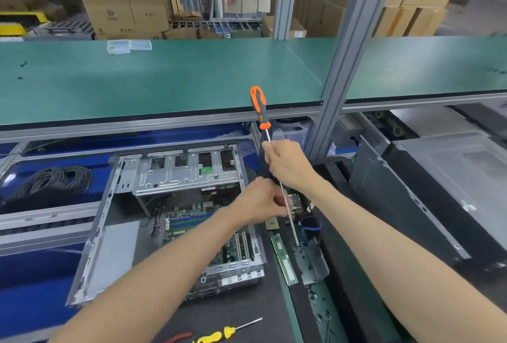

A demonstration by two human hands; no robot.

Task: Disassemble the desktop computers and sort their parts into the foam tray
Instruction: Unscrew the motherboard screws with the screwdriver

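the right hand (288, 164) is curled round the thin metal shaft of the long screwdriver with the orange and black handle (260, 108), holding it by the rod and not by the handle; the left hand (259, 201) is lower down, fingers bent close by the same shaft, but i cannot tell if it really grips the shaft or something small behind it; the tip rests far down on a small grey metal bracket (311, 260) just beside a green memory stick (284, 260) in the black foam tray (340, 301).

what could go wrong: the rod is smooth and the heavy handle sticks up high, so it could slide or tip in the hand; the tip could then skid off the bracket and scratch the memory stick, or knock small parts out of their place; a loose screw could drop and get lost.

the open silver metal computer case (175, 178) lies on its side to the left of the tray, right under the arms; its green circuit board (197, 227) with blue slots is still inside, so much is left to take out.
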